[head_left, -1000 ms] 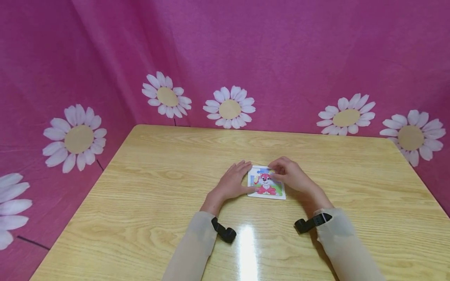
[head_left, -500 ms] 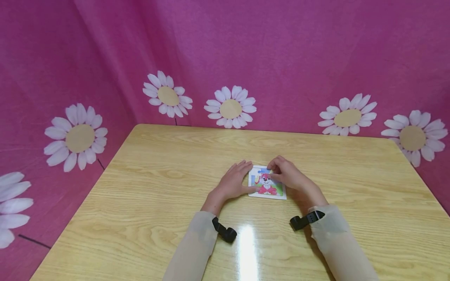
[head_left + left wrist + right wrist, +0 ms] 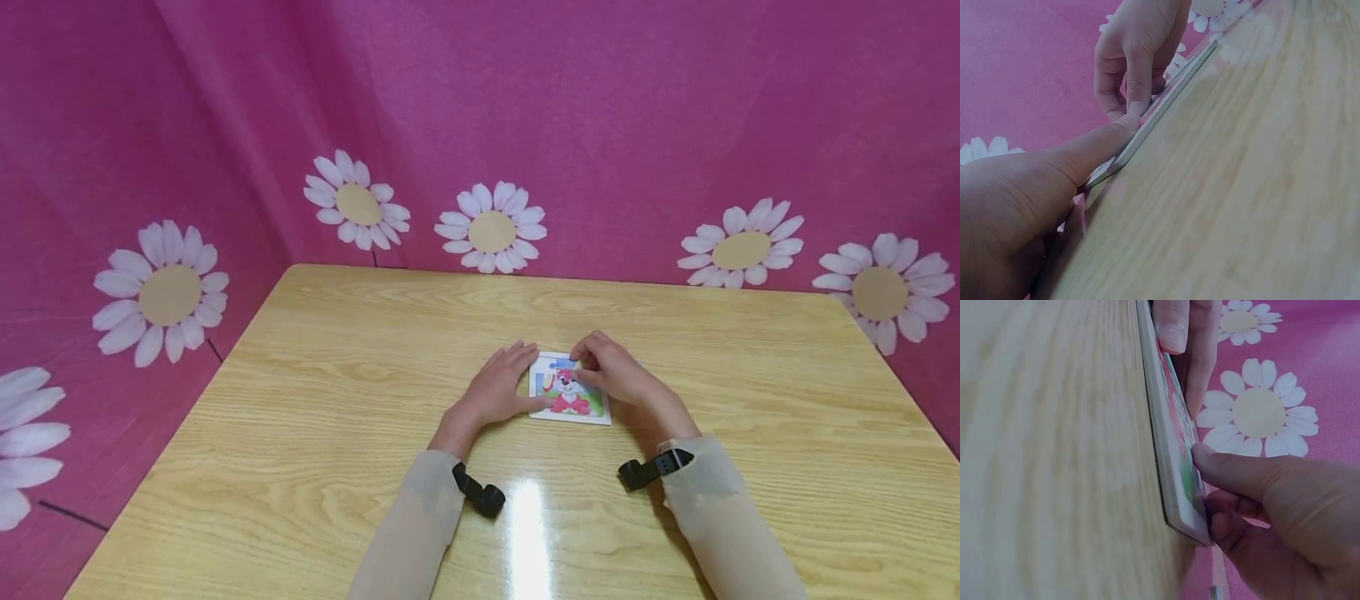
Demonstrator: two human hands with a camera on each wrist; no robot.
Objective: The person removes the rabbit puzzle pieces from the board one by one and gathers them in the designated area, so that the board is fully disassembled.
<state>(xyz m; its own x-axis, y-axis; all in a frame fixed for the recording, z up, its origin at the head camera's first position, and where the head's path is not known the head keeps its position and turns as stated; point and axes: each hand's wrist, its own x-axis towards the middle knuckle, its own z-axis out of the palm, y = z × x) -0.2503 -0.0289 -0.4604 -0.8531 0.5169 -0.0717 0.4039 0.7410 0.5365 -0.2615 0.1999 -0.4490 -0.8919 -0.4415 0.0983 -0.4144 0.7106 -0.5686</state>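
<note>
A small square jigsaw puzzle with a pink cartoon animal and a white frame lies flat on the table. Its upper left part shows some white where the picture is not seen. My left hand rests along its left side, fingers extended, thumb on the lower left of the picture. At the upper right, my right hand has its fingers bent and its thumb on the picture, pinching what seems to be a puzzle piece, mostly hidden by the fingers. In the right wrist view the right thumb touches the puzzle's face.
The wooden table extends around the puzzle on every side. A pink curtain with white daisies hangs behind and to the left. A black camera strap is on each wrist, and light reflects off the table in front.
My right hand and forearm have shifted slightly left over the puzzle's upper right. The left hand stays where it was. A small pale-blue bit now shows behind the right hand.
</note>
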